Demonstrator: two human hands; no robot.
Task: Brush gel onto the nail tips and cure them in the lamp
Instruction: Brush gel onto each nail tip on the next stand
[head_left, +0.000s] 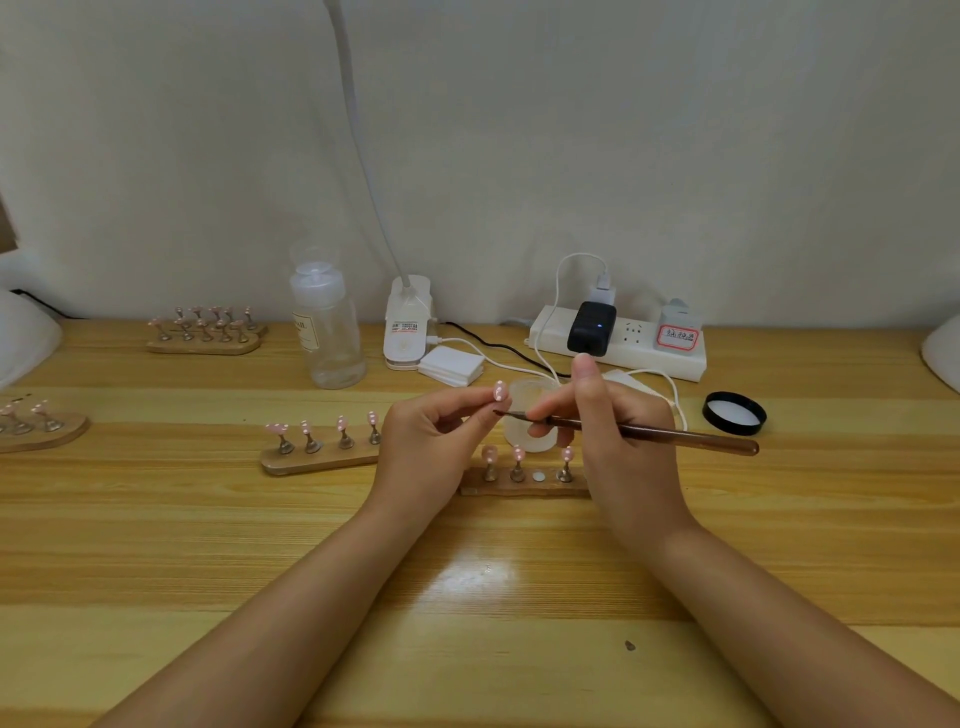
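My left hand (431, 447) pinches a pink nail tip with white dots (499, 391) on its small stand, lifted above the table. My right hand (613, 431) grips a brown brush (649, 432); its bristle tip points left, just under the held nail tip. Behind the hands stands a frosted gel jar (530, 397), partly hidden. A wooden holder (519, 483) below the hands carries three pink tips and one bare magnet spot. Another holder (319, 457) to the left carries several tips. A white dome, perhaps the curing lamp (26, 338), sits at the left edge.
A clear bottle (327, 332), a clip desk lamp base (408, 325), a stack of white pads (451, 365) and a power strip (623, 343) line the back. A black jar lid (735, 412) lies at right. More holders with tips sit at the far left (208, 332) (36, 428).
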